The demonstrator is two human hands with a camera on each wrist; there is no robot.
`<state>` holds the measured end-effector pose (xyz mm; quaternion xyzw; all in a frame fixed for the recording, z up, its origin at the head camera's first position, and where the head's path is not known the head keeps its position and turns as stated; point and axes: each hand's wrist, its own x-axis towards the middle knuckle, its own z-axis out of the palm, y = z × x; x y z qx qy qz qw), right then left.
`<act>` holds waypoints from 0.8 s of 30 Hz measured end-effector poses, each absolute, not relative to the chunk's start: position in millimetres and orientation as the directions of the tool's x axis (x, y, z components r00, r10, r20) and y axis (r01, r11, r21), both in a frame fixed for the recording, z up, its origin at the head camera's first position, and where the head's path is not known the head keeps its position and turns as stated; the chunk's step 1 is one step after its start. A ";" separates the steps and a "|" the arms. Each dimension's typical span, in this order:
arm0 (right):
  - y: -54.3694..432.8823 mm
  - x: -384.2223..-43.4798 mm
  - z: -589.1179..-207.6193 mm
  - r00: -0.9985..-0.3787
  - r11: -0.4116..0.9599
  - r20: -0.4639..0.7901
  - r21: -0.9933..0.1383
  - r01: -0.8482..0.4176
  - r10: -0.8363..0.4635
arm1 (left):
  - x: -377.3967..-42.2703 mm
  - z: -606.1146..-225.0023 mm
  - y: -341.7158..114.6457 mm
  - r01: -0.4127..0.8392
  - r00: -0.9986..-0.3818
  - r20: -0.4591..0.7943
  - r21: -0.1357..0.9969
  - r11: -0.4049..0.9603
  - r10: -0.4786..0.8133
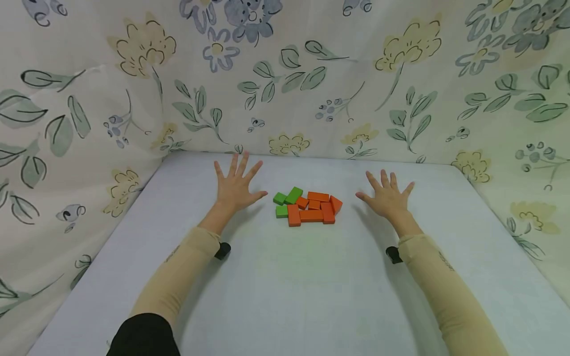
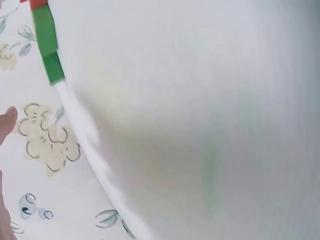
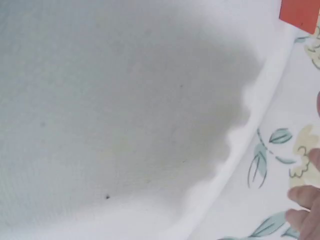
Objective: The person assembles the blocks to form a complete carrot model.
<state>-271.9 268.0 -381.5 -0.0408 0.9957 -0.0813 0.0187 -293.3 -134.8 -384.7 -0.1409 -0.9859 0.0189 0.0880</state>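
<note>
Orange blocks (image 1: 310, 215) and green blocks (image 1: 294, 195) lie flat on the white table in a carrot-like shape, the green ones at its left end. An orange triangular block (image 1: 336, 204) sits at the right end. To the left of the blocks, my left hand (image 1: 236, 190) spreads its fingers and holds nothing. My right hand (image 1: 388, 197) is likewise spread and bare, to the right of the triangle. In the left wrist view two green blocks (image 2: 46, 30) show at the upper left. An orange block (image 3: 300, 15) shows in the right wrist view's top corner.
The white table (image 1: 307, 287) stretches toward me below the blocks. A flower-printed curtain (image 1: 285, 74) hangs behind its far edge and along both sides. Black wrist cameras (image 1: 222, 250) sit under the cuffs of the beige sleeves.
</note>
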 end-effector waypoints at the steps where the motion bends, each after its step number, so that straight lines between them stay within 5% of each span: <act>1: 265.4 -271.0 -379.7 -0.995 0.982 -0.035 -0.169 -0.084 -0.091 | -291.7 -383.8 -132.0 0.294 -0.942 0.161 -0.034 0.955 0.295; 15: 226.3 -242.4 -374.2 -0.976 0.917 0.053 -0.336 -0.214 -0.209 | -268.7 -382.2 -77.5 0.516 -0.844 0.042 0.336 0.788 0.535; 24: 203.5 -233.1 -379.8 -0.958 0.870 0.138 -0.400 -0.287 -0.253 | -277.0 -393.1 -58.1 0.536 -0.797 -0.084 0.359 0.764 0.598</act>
